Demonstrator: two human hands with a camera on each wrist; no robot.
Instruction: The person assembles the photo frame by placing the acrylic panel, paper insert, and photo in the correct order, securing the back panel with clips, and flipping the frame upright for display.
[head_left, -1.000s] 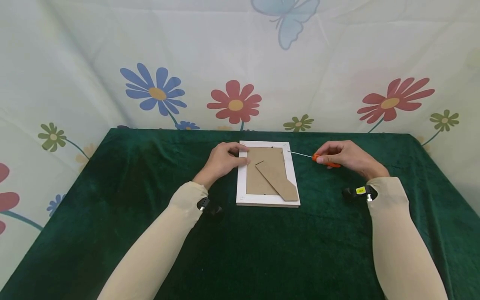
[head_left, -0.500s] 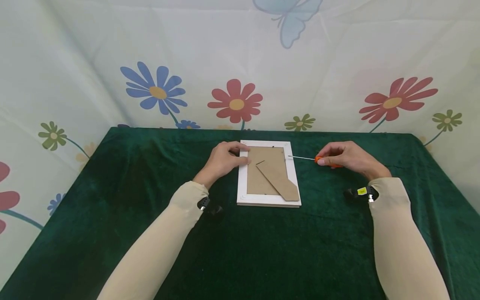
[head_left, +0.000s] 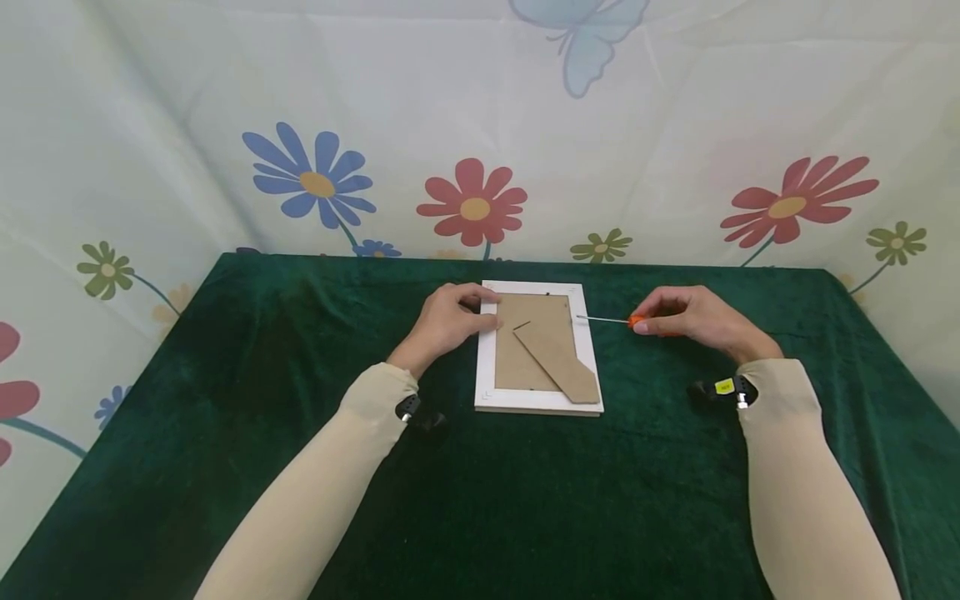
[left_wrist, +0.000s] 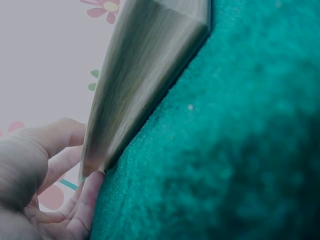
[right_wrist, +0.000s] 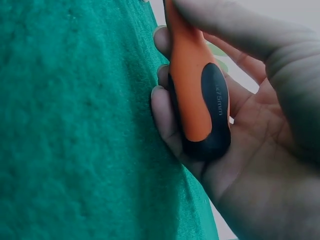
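Note:
A white picture frame (head_left: 486, 367) lies face down, its brown backing board (head_left: 513, 362) and slanting easel leg (head_left: 562, 369) showing in the head view. My left hand (head_left: 442, 321) holds the frame's left edge near the far corner; the left wrist view shows the thumb on top and fingers against the side (left_wrist: 132, 75). With my right hand (head_left: 693, 318) I grip a screwdriver by its orange and black handle (right_wrist: 192, 95), the thumb laid along it. Its thin shaft (head_left: 607, 320) points left, the tip over the frame's right border near the backing's edge. Whether the tip touches is unclear.
A dark green velvet cloth (head_left: 525, 500) covers the table. Behind it hangs a pale curtain (head_left: 420, 75) printed with flowers and a butterfly. Small dark fasteners dot the edge of the backing; they are too small to make out well.
The screwdriver tip has moved down along the frame's right border, toward me, and the right hand has shifted slightly with it. My left hand keeps its place on the frame.

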